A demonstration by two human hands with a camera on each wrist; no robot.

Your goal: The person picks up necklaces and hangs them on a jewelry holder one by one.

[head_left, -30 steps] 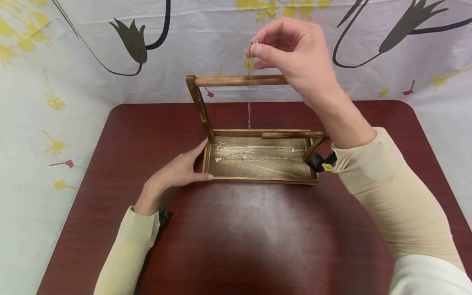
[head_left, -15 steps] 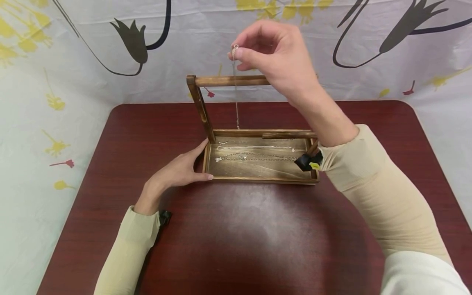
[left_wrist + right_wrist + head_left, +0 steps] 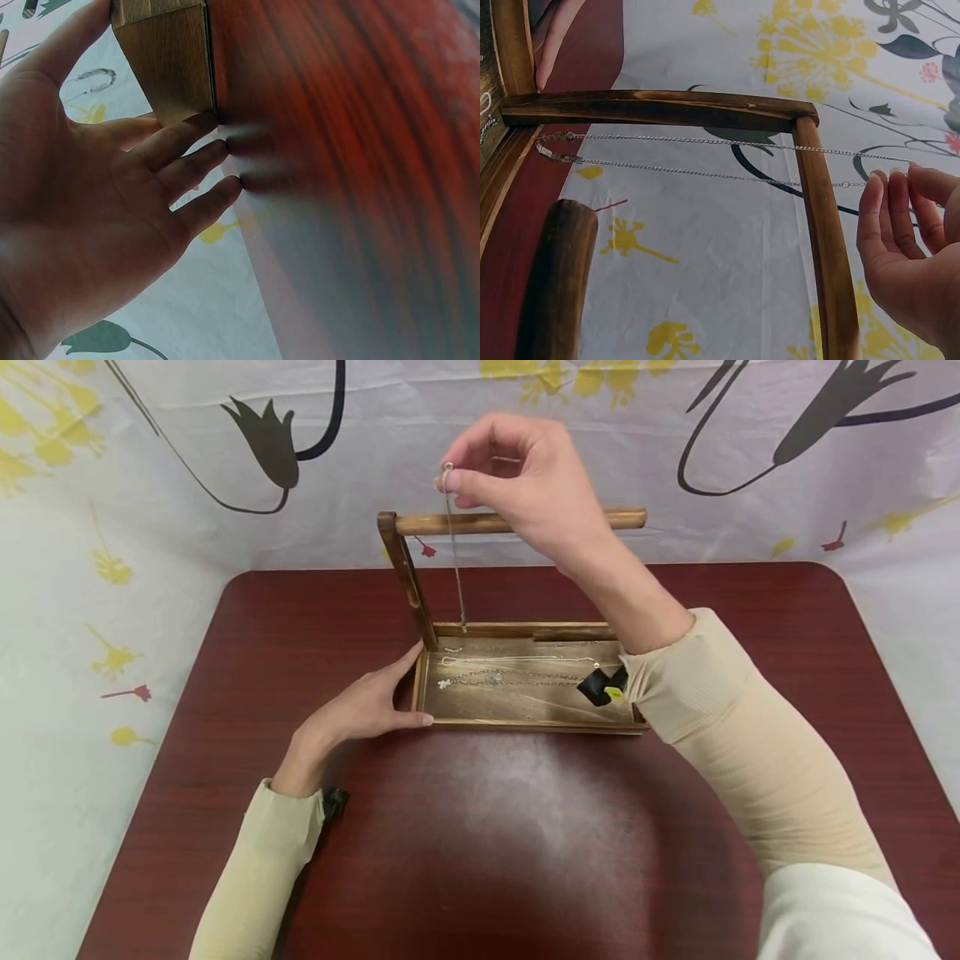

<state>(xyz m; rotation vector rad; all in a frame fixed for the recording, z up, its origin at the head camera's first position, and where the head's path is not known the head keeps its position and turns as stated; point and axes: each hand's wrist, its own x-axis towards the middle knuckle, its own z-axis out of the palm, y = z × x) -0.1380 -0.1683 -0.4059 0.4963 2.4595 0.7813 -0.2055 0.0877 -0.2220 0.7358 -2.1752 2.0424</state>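
Note:
My right hand pinches a thin silver chain necklace by its end between thumb and fingers, above a wooden jewelry stand's crossbar. The chain hangs down in front of the bar, its lower end close to the back rim of the stand's tray. In the right wrist view the necklace forms a long loop with small links at the bottom. My left hand rests against the tray's left end, thumb at the front corner and index finger at the back. Its fingers look straight in the left wrist view.
Inside the tray lie a fine silver chain and a longer chain with a flower pendant. A tall post carries the crossbar at the left. A lower bar is partly behind my right arm. A dark red table lies underneath.
My right hand has moved left and slightly down along the crossbar, carrying the hanging necklace toward the post. My left hand has stayed at the tray's end.

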